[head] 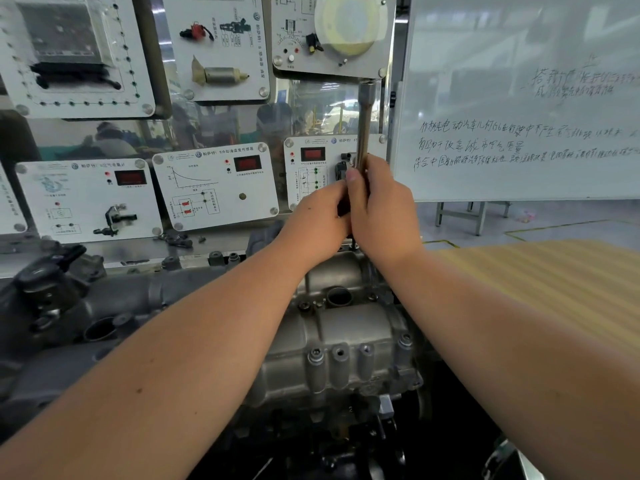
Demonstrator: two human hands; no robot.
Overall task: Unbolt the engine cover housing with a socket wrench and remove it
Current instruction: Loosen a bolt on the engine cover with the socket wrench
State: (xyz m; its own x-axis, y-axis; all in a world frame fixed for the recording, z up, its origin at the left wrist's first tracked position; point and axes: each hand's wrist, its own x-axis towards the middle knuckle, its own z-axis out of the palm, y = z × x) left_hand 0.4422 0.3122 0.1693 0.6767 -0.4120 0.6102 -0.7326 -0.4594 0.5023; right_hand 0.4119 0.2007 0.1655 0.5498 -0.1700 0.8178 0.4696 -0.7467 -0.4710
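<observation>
From the head camera, both hands are closed around the long silver metal socket wrench [363, 126], which stands nearly upright. The right hand [381, 209] wraps its fingers around the handle, with the thumb lying up along the shaft. The left hand [318, 220] grips the same handle just beside it, touching the right hand. Below them, between the forearms, sits the grey cast-metal engine cover housing [343, 341], with bolts visible along its near edge. Behind stand white training panels [214, 188] and a whiteboard [519, 98] with handwriting.

silver socket wrench [363, 126] standing upright, gripped low, grey cast engine cover housing [346, 337] below, bolts still in
</observation>
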